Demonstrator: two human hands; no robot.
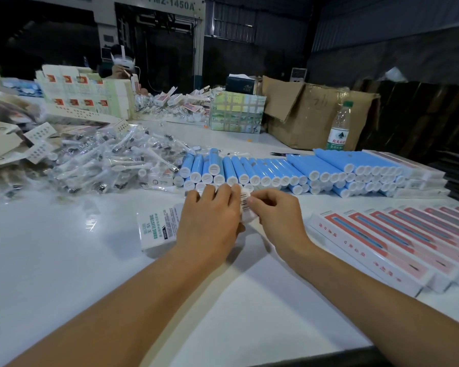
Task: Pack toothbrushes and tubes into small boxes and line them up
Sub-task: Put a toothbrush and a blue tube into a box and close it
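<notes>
A small white box (158, 229) with green print lies on the white table (64, 260) in front of me. My left hand (210, 221) lies over its right part, fingers curved down on it. My right hand (273, 213) pinches the box's white end flap (245, 205), which carries a barcode. Just behind my hands lies a stack of blue tubes (276, 170) with white caps. A heap of bagged white toothbrush heads (112, 162) spreads at the left. Packed red-and-white boxes (398, 242) stand in a row at the right.
Flat box blanks (6, 144) pile up at the far left. A water bottle (338, 128), an open cardboard carton (310, 115) and a checked box (236, 112) stand behind. Another person (122, 64) works at the far side, behind stacked cartons (85, 94).
</notes>
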